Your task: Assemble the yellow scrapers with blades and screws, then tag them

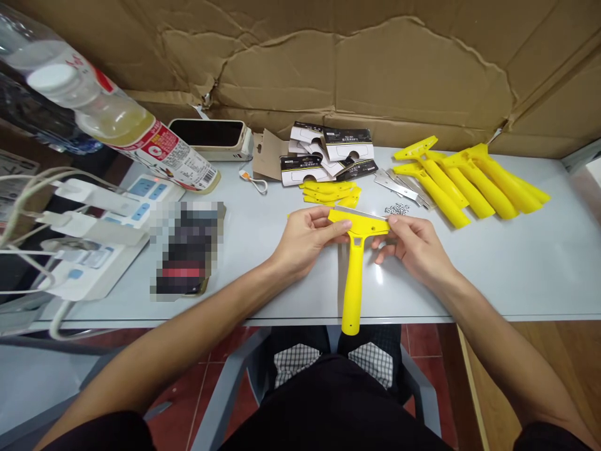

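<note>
A yellow scraper (354, 275) is held over the table's front edge, its handle pointing toward me. My left hand (305, 238) grips the left end of its head, thumb on top. At the right end, my right hand (417, 245) pinches the corner by the metal blade (364, 213) that lies along the head's far edge. Just beyond are small screws (397, 210) in a pile, loose metal blades (404, 188) and a stack of yellow cover pieces (330, 191). Several more yellow scraper handles (469, 178) lie to the right.
Black and white blade packets (328, 150) lie at the back against the cardboard wall (375, 69). On the left are a bottle (154, 147), a power strip (94, 269) with plugged-in chargers, a blurred phone (188, 250) and a white device with a dark screen (211, 138). A short cable (253, 181) lies nearby.
</note>
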The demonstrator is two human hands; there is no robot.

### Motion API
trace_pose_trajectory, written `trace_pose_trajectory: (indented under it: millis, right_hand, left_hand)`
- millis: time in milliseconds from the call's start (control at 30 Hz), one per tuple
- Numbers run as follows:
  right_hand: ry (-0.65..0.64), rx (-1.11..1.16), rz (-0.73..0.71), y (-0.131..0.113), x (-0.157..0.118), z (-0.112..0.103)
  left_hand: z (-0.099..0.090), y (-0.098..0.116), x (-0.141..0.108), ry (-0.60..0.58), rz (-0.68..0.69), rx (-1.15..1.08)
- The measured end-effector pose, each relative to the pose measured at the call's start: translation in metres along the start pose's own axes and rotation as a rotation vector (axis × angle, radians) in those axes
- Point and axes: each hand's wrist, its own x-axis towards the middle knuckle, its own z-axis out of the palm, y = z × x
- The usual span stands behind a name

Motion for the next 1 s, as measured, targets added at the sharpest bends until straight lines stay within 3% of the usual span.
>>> trace_pose_trajectory:
  millis: [300,767,1000]
  right_hand:
    - [0.137,0.005,0.014,-0.0012,0.0035,-0.0063]
    - [0.102,-0.13,-0.075,-0.0004,0.0029,-0.0054]
    - [0.024,-0.089,-0.017,-0.0009,0.0021,-0.0063]
  left_hand:
    - [-0.0023,-0.0003,0.0002,-0.038,0.0,0.077]
    - [-0.0017,-0.0005,0.0,0.008,0.023,0.059]
    - [-0.0019,-0.001,0.0003,0.025,0.031,0.063]
